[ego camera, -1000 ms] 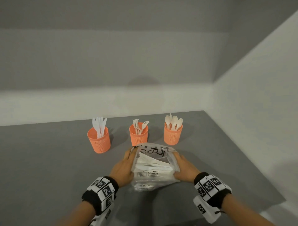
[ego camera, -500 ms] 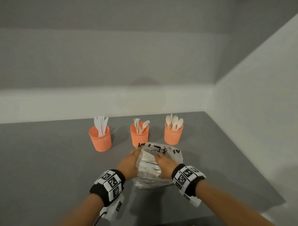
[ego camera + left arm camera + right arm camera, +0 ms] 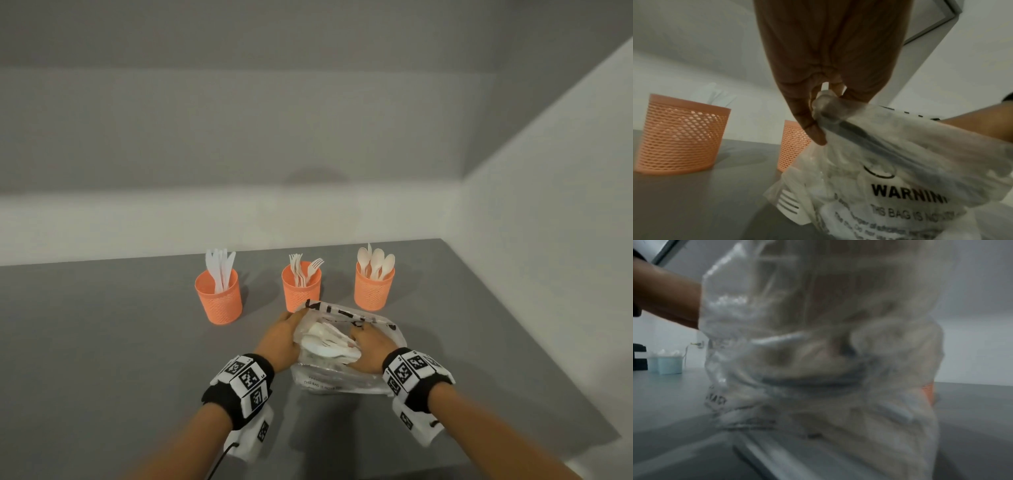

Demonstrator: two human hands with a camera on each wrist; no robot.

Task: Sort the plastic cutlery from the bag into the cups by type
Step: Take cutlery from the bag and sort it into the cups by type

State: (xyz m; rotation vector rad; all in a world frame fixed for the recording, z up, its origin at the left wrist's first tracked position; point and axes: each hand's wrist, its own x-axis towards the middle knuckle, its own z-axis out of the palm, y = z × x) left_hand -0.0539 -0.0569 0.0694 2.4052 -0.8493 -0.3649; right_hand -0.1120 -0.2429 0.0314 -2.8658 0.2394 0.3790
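On the grey tabletop (image 3: pixel 102 342), the left hand (image 3: pixel 279 342) pinches the clear plastic bag (image 3: pixel 342 377) at its mouth edge. The right hand (image 3: pixel 371 346) reaches inside among white cutlery (image 3: pixel 325 339); its fingers are hidden, grip unclear. Beyond stand three orange mesh cups: knives (image 3: pixel 219 298), forks (image 3: pixel 301 286), spoons (image 3: pixel 374 287).

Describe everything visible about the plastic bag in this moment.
The plastic bag is clear, crinkled film with black print, including "WARNING" and "THIS BAG IS NOT". It sits on the grey table just in front of the middle orange cup, mouth open upward, white cutlery inside. The left hand pinches its rim; the right hand reaches into the opening.
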